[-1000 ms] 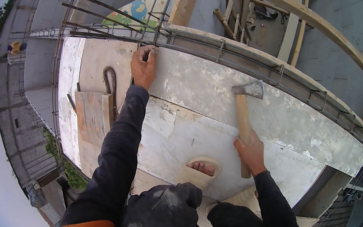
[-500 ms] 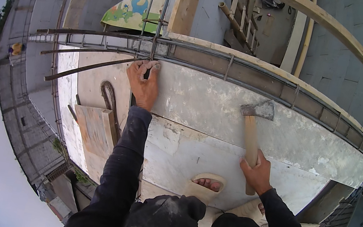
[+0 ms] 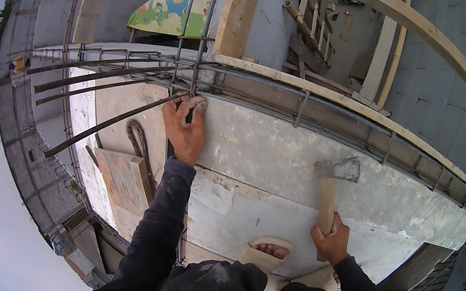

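Observation:
My right hand (image 3: 331,239) is wrapped round the wooden handle of a hatchet (image 3: 325,204). The hatchet's grey metal head (image 3: 338,168) points away from me, over a pale, worn board (image 3: 270,146). Farther left, my left hand (image 3: 184,131) is closed, with thumb and fingers pinched at the board's far edge, just below a rebar cage (image 3: 245,77). Something dark shows between those fingers, but I cannot make out what it is. Several long steel bars (image 3: 107,116) stick out leftward from the cage corner beside this hand.
A wooden frame (image 3: 237,15) rises beyond the cage, above a deep opening with bamboo poles (image 3: 300,19). Upright rebar (image 3: 208,22) stands at the corner. Left of my left arm lie a short plank piece (image 3: 121,179) and a looped dark cord (image 3: 137,138). My sandalled foot (image 3: 270,250) rests on the boards.
The bars at left have swung lower in view and spread apart. The hatchet and my right hand have shifted slightly right and nearer. My left hand stays at the board's edge, still pinched.

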`<state>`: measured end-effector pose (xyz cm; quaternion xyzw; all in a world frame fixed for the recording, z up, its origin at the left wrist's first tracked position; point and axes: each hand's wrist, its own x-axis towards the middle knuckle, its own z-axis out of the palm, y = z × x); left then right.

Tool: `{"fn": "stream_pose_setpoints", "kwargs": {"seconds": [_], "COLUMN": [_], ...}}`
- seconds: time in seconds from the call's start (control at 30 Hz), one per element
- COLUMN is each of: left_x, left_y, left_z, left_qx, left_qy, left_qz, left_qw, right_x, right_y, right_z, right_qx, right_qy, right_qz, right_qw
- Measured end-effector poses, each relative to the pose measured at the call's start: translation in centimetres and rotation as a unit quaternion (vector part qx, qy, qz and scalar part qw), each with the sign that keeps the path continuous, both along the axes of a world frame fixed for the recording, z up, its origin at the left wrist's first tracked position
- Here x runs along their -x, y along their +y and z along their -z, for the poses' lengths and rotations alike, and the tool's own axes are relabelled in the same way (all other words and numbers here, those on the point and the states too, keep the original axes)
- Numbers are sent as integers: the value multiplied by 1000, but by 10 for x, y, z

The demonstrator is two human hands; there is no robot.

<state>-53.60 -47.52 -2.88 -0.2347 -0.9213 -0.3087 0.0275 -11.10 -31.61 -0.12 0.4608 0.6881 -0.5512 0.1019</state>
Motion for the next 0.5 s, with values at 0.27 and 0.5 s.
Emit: {"fn": "stream_pose_setpoints", "kwargs": {"seconds": [0.27,0.5], "left_x": [2,3], "left_y": [3,1], "left_z": [-4,-2], "left_qx": [15,-3], "left_qy": [-7,-22], "left_qz": [17,27], "left_qw": [1000,999], "right_x": [6,7], "right_y": [5,9], "right_z": [-4,2], "right_qx": [14,65], "right_qy": [-25,-13], "right_qz": [-16,17], "right_qw": [999,998]}}
